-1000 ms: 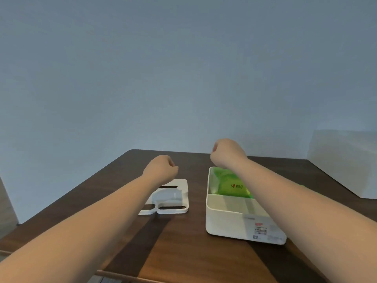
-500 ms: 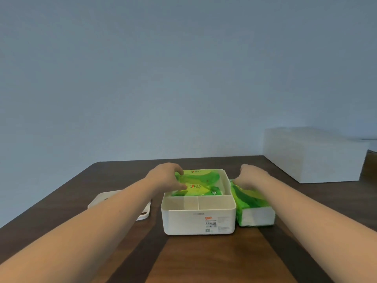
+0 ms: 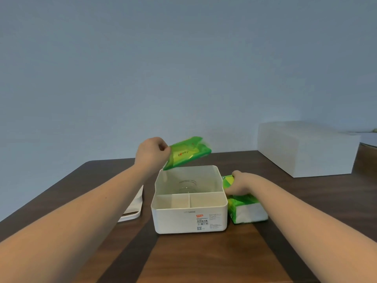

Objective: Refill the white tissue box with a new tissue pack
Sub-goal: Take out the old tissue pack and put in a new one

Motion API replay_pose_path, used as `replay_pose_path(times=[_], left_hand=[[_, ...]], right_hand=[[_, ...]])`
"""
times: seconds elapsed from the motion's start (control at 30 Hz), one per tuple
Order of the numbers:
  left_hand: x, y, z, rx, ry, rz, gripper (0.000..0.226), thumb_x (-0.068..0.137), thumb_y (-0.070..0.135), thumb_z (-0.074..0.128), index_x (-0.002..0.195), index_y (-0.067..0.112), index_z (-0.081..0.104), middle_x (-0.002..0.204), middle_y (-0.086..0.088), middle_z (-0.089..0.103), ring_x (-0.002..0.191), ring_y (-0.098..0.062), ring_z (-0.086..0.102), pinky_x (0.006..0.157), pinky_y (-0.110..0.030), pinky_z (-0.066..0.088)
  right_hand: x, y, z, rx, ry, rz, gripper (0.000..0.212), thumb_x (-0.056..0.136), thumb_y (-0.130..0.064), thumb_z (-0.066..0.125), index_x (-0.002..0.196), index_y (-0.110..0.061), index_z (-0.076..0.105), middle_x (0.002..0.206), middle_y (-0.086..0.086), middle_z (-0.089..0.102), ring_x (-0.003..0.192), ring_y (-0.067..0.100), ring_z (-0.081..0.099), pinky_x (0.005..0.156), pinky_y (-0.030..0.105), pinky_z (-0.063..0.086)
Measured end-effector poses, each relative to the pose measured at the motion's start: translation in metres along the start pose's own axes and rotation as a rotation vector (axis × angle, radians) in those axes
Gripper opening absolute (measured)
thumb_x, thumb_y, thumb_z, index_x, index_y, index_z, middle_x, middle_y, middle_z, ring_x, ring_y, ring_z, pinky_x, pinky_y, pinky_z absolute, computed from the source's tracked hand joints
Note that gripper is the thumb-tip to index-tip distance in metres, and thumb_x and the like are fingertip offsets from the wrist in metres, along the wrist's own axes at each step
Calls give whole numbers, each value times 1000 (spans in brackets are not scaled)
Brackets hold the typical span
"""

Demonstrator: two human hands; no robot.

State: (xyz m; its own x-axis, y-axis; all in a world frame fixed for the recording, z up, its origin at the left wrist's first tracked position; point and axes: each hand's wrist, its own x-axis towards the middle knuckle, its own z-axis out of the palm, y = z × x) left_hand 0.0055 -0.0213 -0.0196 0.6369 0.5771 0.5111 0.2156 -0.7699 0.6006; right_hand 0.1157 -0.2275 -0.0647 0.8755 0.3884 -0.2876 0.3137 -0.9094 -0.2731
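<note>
While the left hand (image 3: 152, 154) pinches one end of a flat, nearly spent green wrapper (image 3: 186, 153) and holds it tilted above the box, the right hand (image 3: 242, 183) lies curled over the top of the new tissue pack (image 3: 247, 209) — fingers closed round its near-box edge, the pack resting on the table (image 3: 204, 258). The white tissue box (image 3: 189, 213) stands open between the two hands: its large rear compartment, directly below the left fingers, appears empty apart from a faint clear ring at the bottom, and its two small front compartments are bare. The lid (image 3: 132, 205) lies flat on the table below and to the outer side of the left forearm, partly hidden by it. A large white block (image 3: 306, 148) sits well beyond the right fingers and plays no part.

Judged from this arrangement, the old wrapper is out and the new pack is about to go in. Possible faults — the limp wrapper, held by one end only, could slip from the left fingers and drop back into the rear compartment; the full pack, touching the box wall, could nudge the light box sideways as it is lifted; and a pack entered askew could catch on the rim or the divider rather than seating flat
</note>
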Motion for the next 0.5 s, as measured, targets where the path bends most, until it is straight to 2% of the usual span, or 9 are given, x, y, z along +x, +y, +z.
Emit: replay_pose_path(times=[0.13,0.3,0.5], left_hand=[[10,-5,5,-29,116,-15,19,90,18,59,90,4,71,83,-6,66,81,-24,56,71,-28,39],[30,-24,12,6,139,-49,20,91,15,57,96,2,72,96,-15,73,97,-32,63,73,-28,39],[54,-53,22,58,105,-143,23,90,10,53,101,3,72,103,-17,72,101,-35,63,75,-32,44]], right_hand=[[8,7,3,72,37,7,108,72,-58,68,153,-16,12,152,11,36,134,31,42,107,43,40],[12,12,-3,140,161,23,97,70,-47,68,151,-18,22,145,10,45,126,31,50,100,41,47],[19,4,-40,253,428,-58,102,42,-57,64,137,-32,36,130,8,56,114,33,57,95,44,50]])
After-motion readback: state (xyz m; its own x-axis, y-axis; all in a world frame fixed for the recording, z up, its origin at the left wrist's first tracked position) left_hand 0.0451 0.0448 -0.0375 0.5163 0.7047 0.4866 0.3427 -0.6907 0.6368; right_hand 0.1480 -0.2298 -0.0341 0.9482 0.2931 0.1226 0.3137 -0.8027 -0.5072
